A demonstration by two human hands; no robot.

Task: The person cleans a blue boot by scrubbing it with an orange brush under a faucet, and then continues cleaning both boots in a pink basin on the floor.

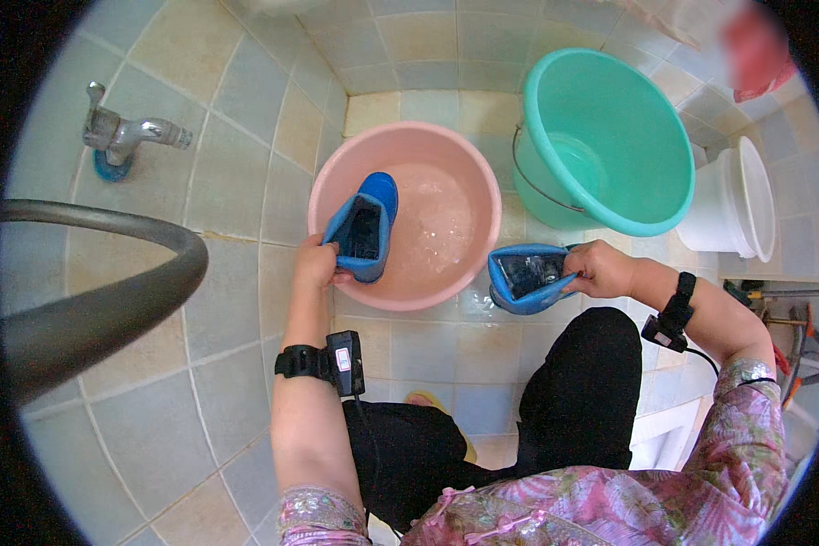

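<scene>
My left hand (319,263) grips the top edge of a blue rubber boot (381,194), which is inside a pink plastic basin (407,300). Its toe points away from me and its dark opening faces up. Shallow water (437,225) covers the basin's bottom. To the right of the basin, my right hand (600,268) pinches the rim of a second blue boot (529,305). That boot's mouth gapes upward, showing a wet, shiny dark lining. I cannot tell whether its sole touches the floor.
A green plastic bucket (587,116) with a wire handle stands beyond the right hand, beside a white bucket (716,198). A metal tap (133,133) juts from the tiled wall at left. A thick dark curved tube (143,273) crosses the left foreground. The tiled floor (423,348) is wet near the basin.
</scene>
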